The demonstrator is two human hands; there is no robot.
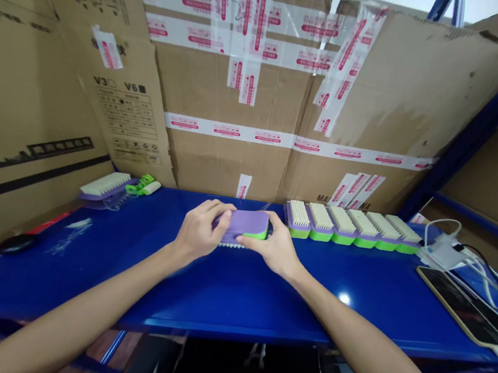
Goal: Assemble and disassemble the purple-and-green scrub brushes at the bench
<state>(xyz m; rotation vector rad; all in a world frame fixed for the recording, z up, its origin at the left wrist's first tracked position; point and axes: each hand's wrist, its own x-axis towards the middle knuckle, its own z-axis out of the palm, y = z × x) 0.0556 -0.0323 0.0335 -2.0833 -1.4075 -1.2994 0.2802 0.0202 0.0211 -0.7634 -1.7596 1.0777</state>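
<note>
Between my two hands is a purple scrub brush (248, 222) with a green part at its right end. Its bristles point down, and their pale tips show along the lower edge. My left hand (203, 227) is closed on the brush's left end, thumb on the purple face. On the right end, my right hand (280, 245) grips the green part between thumb and fingers. The brush is above the blue table (232, 296); whether it touches the top I cannot tell.
Several purple-and-green brushes (345, 226) stand bristles up in a row at the back right. Further right lie a phone (462, 309) and a white charger (445, 253) with cables. Back left are a purple bristled piece (106, 186) and green parts (142, 185). Cardboard (233, 165) walls the back.
</note>
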